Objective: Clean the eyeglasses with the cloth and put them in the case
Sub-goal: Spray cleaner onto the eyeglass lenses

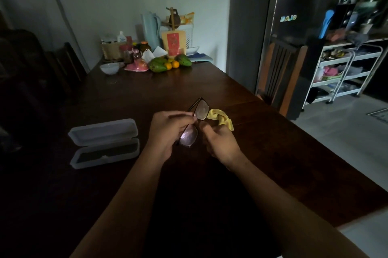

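Forearms [134, 190] reach out over the dark wooden table [273, 136]; at their ends the left hand [168, 132] pinches the eyeglasses [189, 137] by the frame near the bridge, thumb and fingertips closed on it; the right hand [221, 145] is curled round a yellow cloth [219, 118], whose loose end sticks out past the knuckles, just beside the far lens. The eyeglasses are held above the table between the two hands, well to the right of the case [105, 142], which lies with its lid open. Their long axis runs away from the person, leaning a little to the right: one lens near, the other far; both look hazy. Wiping seems to be the step in hand; to do it well, grip the rim and not the glass, wrap the cloth over one lens front and back, rub lightly in small circles, then move to the other lens; whether the temples are folded I cannot tell.
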{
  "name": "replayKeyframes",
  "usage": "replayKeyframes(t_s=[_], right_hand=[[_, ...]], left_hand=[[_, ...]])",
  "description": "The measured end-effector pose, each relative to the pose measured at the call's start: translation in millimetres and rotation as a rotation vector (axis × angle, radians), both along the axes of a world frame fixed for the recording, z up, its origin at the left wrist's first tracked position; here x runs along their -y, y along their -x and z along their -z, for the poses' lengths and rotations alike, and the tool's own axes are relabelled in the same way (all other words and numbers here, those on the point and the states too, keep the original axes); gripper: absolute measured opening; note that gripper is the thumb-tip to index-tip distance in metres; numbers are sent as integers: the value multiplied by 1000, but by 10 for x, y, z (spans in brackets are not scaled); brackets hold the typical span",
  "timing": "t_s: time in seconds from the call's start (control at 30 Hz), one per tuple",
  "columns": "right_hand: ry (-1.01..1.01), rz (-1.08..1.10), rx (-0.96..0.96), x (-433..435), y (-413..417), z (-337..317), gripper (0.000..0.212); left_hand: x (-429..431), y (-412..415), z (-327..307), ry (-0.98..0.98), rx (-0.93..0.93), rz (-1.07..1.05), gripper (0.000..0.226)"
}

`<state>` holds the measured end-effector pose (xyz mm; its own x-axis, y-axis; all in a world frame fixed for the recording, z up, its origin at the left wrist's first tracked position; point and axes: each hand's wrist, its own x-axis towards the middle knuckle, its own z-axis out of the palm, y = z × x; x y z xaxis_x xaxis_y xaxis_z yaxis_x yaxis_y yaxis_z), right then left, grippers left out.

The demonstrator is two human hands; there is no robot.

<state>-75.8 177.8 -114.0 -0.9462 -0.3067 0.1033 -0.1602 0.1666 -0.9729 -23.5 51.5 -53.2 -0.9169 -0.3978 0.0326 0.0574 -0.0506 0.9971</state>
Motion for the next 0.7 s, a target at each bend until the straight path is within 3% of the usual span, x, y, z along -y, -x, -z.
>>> replayKeyframes(t_s=[0.27,0.37,0.5,0.7], right_hand=[[-89,37,0,-30,-27,0,73],[28,4,49,-78,-69,-46,74],[191,-71,96,-181,-78,-64,59],[211,-58,82,-267,-89,-158,45]], left_hand=[[50,7,19,42,-6,10,17],[153,8,49,235,9,19,18],[327,34,95,565,139,81,15],[415,32,127,849,254,206,17]])
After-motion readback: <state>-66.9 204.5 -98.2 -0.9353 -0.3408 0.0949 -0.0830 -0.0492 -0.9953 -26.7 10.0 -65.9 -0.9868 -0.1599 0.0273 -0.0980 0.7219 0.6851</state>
